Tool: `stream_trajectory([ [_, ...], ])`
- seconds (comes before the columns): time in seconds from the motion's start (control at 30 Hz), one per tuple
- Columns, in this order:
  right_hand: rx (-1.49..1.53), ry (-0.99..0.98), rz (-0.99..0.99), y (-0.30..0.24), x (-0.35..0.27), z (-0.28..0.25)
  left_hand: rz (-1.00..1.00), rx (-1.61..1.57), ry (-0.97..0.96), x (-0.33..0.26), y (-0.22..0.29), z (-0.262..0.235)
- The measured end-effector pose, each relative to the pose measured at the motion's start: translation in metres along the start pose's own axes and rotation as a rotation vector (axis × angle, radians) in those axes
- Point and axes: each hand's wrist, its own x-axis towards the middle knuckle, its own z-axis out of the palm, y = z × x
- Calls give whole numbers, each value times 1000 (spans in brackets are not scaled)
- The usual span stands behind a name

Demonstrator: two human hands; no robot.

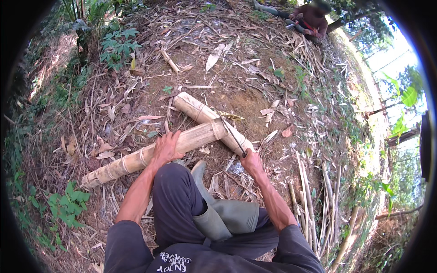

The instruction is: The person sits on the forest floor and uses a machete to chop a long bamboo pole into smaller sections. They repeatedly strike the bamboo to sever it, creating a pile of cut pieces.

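A thick, pale bamboo pole [119, 166] slants across in front of me, its far right end propped on a shorter bamboo log [195, 109]. My left hand [166, 148] is closed over the top of the pole near its middle, close to my raised knee. In my right hand [251, 162] is the handle of a machete [234, 137]. Its dark blade is seen nearly edge-on, and the tip reaches the pole's cut end. Whether the blade touches the bamboo I cannot tell. My right fist covers most of the handle.
Dry leaves and soil cover the sloping ground. Thin poles [307, 200] lie to my right, and a short bamboo piece [170, 61] lies beyond the log. Another person [312, 20] sits at the far right. My green rubber boots [234, 215] are close below the log.
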Motion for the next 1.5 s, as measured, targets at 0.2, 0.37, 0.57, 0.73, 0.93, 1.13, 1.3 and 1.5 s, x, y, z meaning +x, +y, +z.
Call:
stream_trajectory([
  [0.2,295,71,-70,-36,-27,-38,-16,80,67,-5,10,30],
  [0.37,759,422,-314,-84,-30,-60,-36,113,44,-12,14,32],
  [0.57,49,17,50,10,2,-6,-23,106,88,0,28,11],
  [0.73,209,-71,7,13,-27,-9,-93,-33,-192,-7,34,-15],
  [0.93,385,-209,85,-2,-31,-22,-70,-87,-197,-12,21,-13],
  [1.13,258,-85,19,-25,-18,-17,-61,71,101,-8,10,1],
  [1.3,278,-73,48,-24,-4,3,-90,149,81,4,-3,22],
  [1.5,287,25,30,-28,12,1,-93,155,71,12,-5,22],
])
